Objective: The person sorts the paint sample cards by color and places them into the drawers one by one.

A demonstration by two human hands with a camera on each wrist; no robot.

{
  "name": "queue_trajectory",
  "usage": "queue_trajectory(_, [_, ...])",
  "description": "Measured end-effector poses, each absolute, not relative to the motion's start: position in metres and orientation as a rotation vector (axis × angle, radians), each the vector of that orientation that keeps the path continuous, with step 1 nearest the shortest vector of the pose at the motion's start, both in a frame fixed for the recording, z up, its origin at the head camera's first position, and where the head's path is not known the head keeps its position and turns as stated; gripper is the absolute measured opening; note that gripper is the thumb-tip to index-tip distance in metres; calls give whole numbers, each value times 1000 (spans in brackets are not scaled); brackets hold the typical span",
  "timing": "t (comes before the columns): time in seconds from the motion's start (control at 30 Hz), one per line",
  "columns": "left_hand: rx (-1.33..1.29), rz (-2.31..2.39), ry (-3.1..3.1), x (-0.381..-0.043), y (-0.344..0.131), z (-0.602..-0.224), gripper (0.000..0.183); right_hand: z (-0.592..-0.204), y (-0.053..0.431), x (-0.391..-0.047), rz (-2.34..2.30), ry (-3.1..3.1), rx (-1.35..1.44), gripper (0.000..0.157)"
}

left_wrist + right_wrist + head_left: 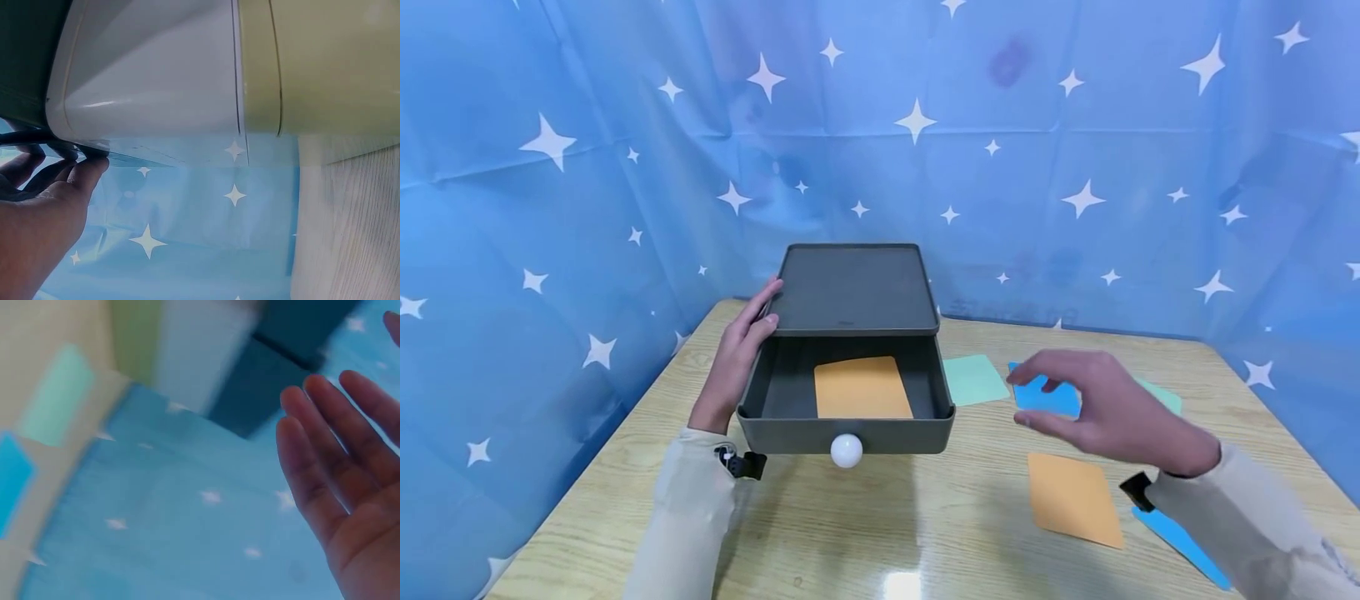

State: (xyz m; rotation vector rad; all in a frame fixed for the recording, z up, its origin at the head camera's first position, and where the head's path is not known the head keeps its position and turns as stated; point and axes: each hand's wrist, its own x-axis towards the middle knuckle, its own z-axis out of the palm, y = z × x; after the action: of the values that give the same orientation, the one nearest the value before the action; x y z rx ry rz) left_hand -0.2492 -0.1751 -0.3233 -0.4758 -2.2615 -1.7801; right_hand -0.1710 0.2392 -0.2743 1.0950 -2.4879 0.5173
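Note:
A dark grey-green top drawer [850, 437] with a round white knob [846, 450] stands pulled out under a flat dark lid [853, 287]. Inside it lies an orange paper sheet [861, 387]. My left hand [733, 362] rests against the left side of the unit, thumb and fingertips touching the lid's edge. The left wrist view shows a white section [150, 69] and a yellow-green section [331, 69] below the dark one. Clear of the unit, my right hand [1097, 404] hovers over the papers on the right, thumb and fingers apart with nothing between them.
Right of the unit, a mint sheet [976, 381], a blue sheet [1056, 402], another mint sheet [1163, 395], an orange sheet [1075, 500] and a second blue sheet [1180, 546] lie on the wooden table [977, 533]. A blue star-printed curtain [865, 150] hangs behind.

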Motion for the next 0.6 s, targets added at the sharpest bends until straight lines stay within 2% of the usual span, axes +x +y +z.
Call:
queue_trajectory(0.13, [-468,-1798,-2249,-248,-178,-323,53,-311,244,-170,515,-2632,1039,28])
queue_trajectory(0.2, [-474,-1808,-2245,-248,-178,-323,53,-326,248,-168,497,-2731,1002,29])
queue_trajectory(0.6, [-514,-1825,-2219,-251,-176,-326,53,-377,291,-159,392,-3074,828,78])
